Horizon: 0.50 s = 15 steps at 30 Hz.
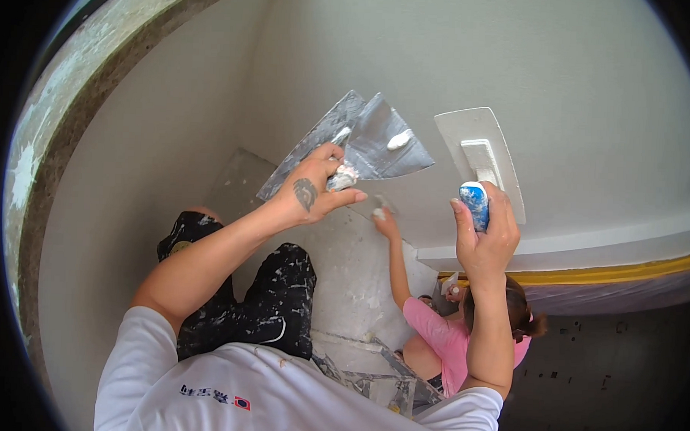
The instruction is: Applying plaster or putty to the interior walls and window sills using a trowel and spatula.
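1. Well, from where I'm standing, the relation to watch is between the white dab (pixel 399 140) and the trowel (pixel 480 156): the dab lies to the trowel's left, across a gap, roughly level with its plate.
2. The plate's long axis runs nearly up and down, its top end tipped left. Whether it touches the wall (pixel 591 140) behind, I can't tell.
3. The left hand (pixel 315 188) is the nearer to that dab; it grips the metal blades (pixel 376 144), which fan up and out past its fingers, with more white smeared by the thumb.
4. The right hand (pixel 495 234) is wrapped round the trowel's blue-and-white handle (pixel 477 209), up and to the right of the left hand, well apart from it.
5. Counting up: 2 blades, overlapping; 1 trowel; 1 large dab on the right-hand blade.
6. Lower down, 1 co-worker in a pink top (pixel 432 321) reaches 1 hand (pixel 388 224) up near the wall.
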Tool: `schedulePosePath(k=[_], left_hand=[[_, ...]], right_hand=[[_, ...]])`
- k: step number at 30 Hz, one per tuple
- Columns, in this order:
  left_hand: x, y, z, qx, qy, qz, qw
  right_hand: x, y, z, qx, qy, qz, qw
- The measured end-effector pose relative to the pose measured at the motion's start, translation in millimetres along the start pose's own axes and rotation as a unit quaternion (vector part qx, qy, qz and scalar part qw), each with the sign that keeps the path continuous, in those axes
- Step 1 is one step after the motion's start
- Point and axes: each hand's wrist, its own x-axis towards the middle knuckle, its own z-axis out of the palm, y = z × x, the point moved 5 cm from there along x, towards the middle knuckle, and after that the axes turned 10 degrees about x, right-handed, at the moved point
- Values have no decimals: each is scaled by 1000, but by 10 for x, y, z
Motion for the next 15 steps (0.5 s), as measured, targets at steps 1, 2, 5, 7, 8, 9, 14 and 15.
schedulePosePath(k=[1,2,5,7,8,9,14,15], left_hand=[[-42,-64,24,2,30,16,999],[-13,-111,39,0,61,38,997],[-64,-133,6,-12,37,28,999],[-72,-102,-7,-66,16,-13,998],[-64,-81,-8,-64,13,-3,998],[-46,-98,22,-59,-10,-14,998],[-10,8,17,-61,-49,-11,997],[-10,12,23,-71,-66,-15,995]], right_hand=[[2,54,-66,20,44,-14,999],[26,171,-144,34,90,-32,995],[56,838,-320,159,213,145,953],[283,1087,-581,267,298,172,900],[387,1189,-694,262,308,170,899],[467,1323,-791,281,337,182,880],[937,1614,-909,320,361,189,855],[1008,1665,-888,320,362,187,855]])
